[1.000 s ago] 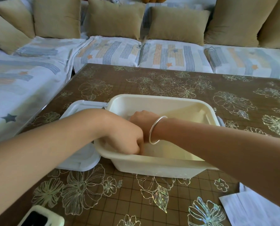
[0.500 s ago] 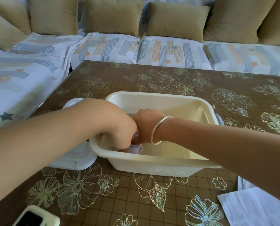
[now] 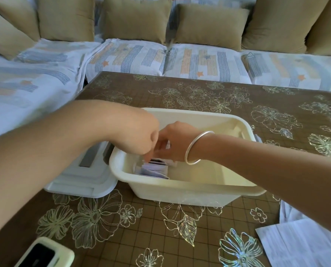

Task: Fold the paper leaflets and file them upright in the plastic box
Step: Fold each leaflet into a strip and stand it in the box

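A cream plastic box (image 3: pixel 189 187) sits on the brown flowered table. Folded white leaflets (image 3: pixel 154 169) stand upright in its near-left corner. My left hand (image 3: pixel 137 135) hangs over that corner with fingertips curled down onto the tops of the leaflets. My right hand (image 3: pixel 173 143), a silver bangle on its wrist, reaches in from the right and pinches a folded leaflet beside the stack. The hands hide most of that leaflet.
The box's white lid (image 3: pixel 81 176) lies flat at the box's left. Loose unfolded leaflets (image 3: pixel 305 241) lie at the table's near right corner. A phone in a pale case (image 3: pixel 45 253) lies at the near left. Cushioned sofas border the table's far and left sides.
Both hands have risen from deep in the box's near-left corner to just above the rim. The upright leaflets, hidden before, now show below the fingers.
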Motion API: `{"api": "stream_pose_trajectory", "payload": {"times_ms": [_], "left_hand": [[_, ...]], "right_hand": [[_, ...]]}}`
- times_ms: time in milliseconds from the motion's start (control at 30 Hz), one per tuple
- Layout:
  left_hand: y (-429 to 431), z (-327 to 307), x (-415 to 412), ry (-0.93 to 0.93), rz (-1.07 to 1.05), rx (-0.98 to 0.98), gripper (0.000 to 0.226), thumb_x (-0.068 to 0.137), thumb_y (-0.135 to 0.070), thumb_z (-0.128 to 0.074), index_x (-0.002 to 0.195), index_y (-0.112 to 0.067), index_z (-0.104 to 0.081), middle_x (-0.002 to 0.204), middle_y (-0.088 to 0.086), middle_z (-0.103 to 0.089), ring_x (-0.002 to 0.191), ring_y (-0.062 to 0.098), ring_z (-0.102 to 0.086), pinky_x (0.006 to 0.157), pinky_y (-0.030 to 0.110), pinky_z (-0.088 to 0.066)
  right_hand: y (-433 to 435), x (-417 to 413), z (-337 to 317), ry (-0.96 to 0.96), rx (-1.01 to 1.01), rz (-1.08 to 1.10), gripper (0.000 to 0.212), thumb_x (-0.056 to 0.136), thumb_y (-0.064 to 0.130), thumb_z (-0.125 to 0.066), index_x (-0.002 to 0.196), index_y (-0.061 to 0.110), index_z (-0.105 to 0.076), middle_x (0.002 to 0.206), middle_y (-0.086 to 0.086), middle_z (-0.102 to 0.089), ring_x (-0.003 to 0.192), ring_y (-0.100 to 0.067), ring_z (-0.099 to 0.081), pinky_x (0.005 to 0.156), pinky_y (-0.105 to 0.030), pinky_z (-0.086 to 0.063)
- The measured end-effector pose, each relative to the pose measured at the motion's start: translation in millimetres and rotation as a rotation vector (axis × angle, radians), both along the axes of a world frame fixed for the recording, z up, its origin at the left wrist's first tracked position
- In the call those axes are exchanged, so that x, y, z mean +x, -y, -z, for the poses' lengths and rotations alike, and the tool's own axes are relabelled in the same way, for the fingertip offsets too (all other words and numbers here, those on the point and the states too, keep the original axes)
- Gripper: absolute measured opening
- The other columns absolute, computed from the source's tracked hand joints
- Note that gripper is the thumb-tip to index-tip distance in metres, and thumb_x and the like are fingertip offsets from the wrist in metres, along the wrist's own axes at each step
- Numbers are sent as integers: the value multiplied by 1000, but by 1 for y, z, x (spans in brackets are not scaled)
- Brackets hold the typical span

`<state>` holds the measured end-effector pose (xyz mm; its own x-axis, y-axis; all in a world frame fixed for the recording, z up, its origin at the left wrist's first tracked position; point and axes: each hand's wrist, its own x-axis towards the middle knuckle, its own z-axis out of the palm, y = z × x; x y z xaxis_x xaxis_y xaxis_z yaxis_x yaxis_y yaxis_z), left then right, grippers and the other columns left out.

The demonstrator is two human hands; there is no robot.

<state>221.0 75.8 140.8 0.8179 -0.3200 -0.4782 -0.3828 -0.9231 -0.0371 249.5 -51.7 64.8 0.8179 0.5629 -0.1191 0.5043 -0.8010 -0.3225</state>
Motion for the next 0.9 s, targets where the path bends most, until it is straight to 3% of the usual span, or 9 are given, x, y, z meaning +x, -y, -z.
{"api": "stream_pose_trajectory", "payload": {"times_ms": [100, 200, 300, 467, 567, 633, 700, 800, 900], "left_hand": [[-6, -2, -13, 83, -20, -244, 38, 86, -7, -44, 77, -32, -72, 63, -18, -64, 60, -3, -56, 53, 14, -38], [-3, 1, -27, 219, -25, -512, 39, 85, -2, -47, 73, -30, -72, 73, -12, -69, 45, 2, -51, 46, 9, -36], [12, 4, -51, 333, -26, -746, 40, 86, -3, -50, 71, -32, -72, 69, -26, -66, 46, 9, -53, 47, 9, -37], [62, 19, -97, 443, -10, -1071, 36, 88, -3, -54, 71, -28, -72, 67, -17, -66, 56, 10, -57, 49, 13, -39], [98, 42, -126, 297, 52, -1164, 34, 90, -2, -53, 76, -26, -72, 69, -18, -66, 55, 13, -56, 47, 12, -38], [118, 71, -138, 181, 58, -1120, 32, 91, -3, -52, 84, -26, -72, 67, -26, -62, 54, 5, -55, 50, 8, -37], [135, 105, -142, 136, 50, -1043, 26, 93, -10, -52, 100, -28, -70, 84, -27, -64, 71, -4, -58, 64, 14, -46], [157, 143, -138, 168, -11, -921, 30, 94, -26, -58, 124, -25, -59, 123, -11, -62, 109, 5, -57, 94, 29, -48], [178, 154, -132, 216, -67, -881, 50, 90, -35, -65, 135, -20, -48, 133, -4, -57, 119, 15, -53, 98, 32, -44]], "right_hand": [[6, -9, -15, 17, 44, 59, 10, 87, 35, -62, 83, 27, -66, 66, 12, -57, 63, -10, -53, 65, -23, -42], [26, -26, -34, 41, 175, 155, 15, 88, 31, -62, 73, 28, -61, 62, 12, -56, 52, -1, -48, 59, -21, -42], [64, -61, -53, 35, 430, 297, 12, 87, 32, -64, 78, 24, -66, 63, 8, -64, 44, 1, -48, 50, -18, -45], [148, -144, -31, 109, 880, 644, 9, 87, 13, -65, 78, 16, -66, 52, 4, -60, 40, -4, -46, 40, -14, -38], [200, -192, 22, 284, 542, 887, 15, 86, 14, -67, 75, 23, -64, 60, 10, -63, 56, -10, -58, 55, -24, -46], [220, -218, 52, 370, 240, 941, 6, 84, 21, -68, 86, 27, -66, 85, 5, -67, 81, -20, -62, 67, -30, -45], [227, -236, 73, 339, 34, 916, 25, 83, 35, -66, 106, 24, -66, 111, -1, -64, 103, -28, -56, 81, -38, -46], [221, -244, 85, 323, -121, 921, 51, 79, 56, -63, 120, 25, -60, 125, 3, -56, 118, -25, -45, 93, -40, -38], [215, -243, 88, 339, -153, 909, 68, 71, 66, -64, 125, 27, -55, 128, 3, -52, 120, -25, -41, 94, -41, -34]]}}
